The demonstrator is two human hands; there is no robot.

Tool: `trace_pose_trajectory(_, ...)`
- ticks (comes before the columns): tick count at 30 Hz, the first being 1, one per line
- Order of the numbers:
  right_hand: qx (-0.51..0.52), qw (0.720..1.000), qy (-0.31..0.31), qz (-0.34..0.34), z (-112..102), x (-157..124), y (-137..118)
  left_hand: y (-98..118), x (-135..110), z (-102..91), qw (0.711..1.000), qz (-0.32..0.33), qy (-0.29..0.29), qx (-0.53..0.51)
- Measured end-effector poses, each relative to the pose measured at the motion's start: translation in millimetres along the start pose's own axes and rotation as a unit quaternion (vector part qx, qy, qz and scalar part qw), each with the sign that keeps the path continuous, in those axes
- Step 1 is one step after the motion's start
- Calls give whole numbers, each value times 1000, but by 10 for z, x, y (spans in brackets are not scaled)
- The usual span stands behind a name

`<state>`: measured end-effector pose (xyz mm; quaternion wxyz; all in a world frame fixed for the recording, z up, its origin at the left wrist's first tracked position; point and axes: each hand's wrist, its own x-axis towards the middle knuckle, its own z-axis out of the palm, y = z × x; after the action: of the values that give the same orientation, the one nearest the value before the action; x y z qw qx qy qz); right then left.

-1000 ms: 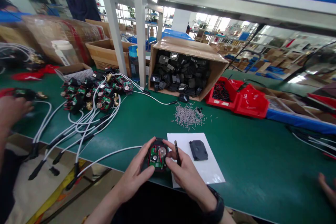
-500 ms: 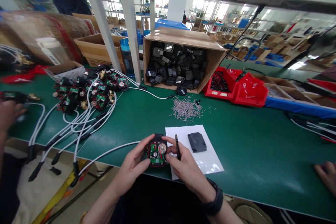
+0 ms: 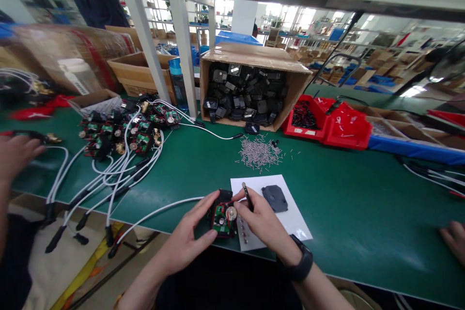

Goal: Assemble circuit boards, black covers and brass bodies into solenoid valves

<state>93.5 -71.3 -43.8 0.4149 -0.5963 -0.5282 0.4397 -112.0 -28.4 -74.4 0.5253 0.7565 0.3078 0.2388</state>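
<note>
My left hand (image 3: 189,237) grips a small black housing with a green circuit board (image 3: 222,217) at the near edge of the green bench; a white cable (image 3: 156,213) runs left from it. My right hand (image 3: 259,220) pinches the same unit at its round metal part and also holds a thin dark tool (image 3: 248,196) between its fingers. Under the hands lies a white sheet (image 3: 290,223) with a black cover plate (image 3: 275,198) and a few small round parts (image 3: 244,235) on it.
A pile of small metal pins (image 3: 259,152) lies behind the sheet. Behind that are a cardboard box of black housings (image 3: 250,88) and red bins (image 3: 327,123). A heap of wired units (image 3: 123,128) sits at left. Other people's hands (image 3: 16,152) (image 3: 454,237) rest at both edges.
The unit is now tilted in my hands and shifted slightly right. Small round parts now show on the sheet below my right hand. The view shifted a little.
</note>
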Motion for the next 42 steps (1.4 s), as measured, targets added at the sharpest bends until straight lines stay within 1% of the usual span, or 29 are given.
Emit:
trace_pose_trajectory(2, -81, 996, -18, -25, -73, 70, -68, -4, 6, 5, 1000, 1, 0, 12)
trace_pose_trajectory(5, -180, 981, -50, -52, -179, 172, -223, 2, 19, 18, 1000, 4, 4, 4)
trace_pose_trajectory(8, -218, 970, -75, -71, -263, 234, -365, 30, 42, 36, 1000, 5, 20, -17)
trace_pose_trajectory(11, -242, 961, -112, -78, -314, 250, -437, 80, 75, 52, 999, 6, 33, -29)
trace_pose_trajectory(13, -261, 955, -114, -85, -320, 250, -459, 113, 99, 56, 999, 12, 37, -16)
trace_pose_trajectory(17, -314, 937, -82, -131, -246, 274, -513, 138, 135, 55, 999, 32, 41, 2)
trace_pose_trajectory(20, -348, 921, -94, -148, -167, 313, -563, 123, 152, 68, 998, 29, 52, -17)
trace_pose_trajectory(23, -371, 912, -97, -147, -137, 340, -586, 97, 157, 98, 996, 21, 67, -50)
trace_pose_trajectory(28, -401, 898, -114, -142, -168, 368, -612, 79, 157, 129, 992, 7, 93, -80)
trace_pose_trajectory(33, -434, 879, -138, -137, -149, 426, -700, 131, 158, 109, 994, 19, 96, -42)
trace_pose_trajectory(36, -453, 870, -141, -133, -119, 432, -738, 188, 184, 107, 993, 20, 114, -10)
trace_pose_trajectory(39, -448, 874, -138, -128, -110, 413, -734, 265, 246, 100, 991, 5, 135, 17)
trace_pose_trajectory(42, -418, 891, -133, -119, -147, 388, -691, 356, 322, 69, 989, -7, 135, 62)
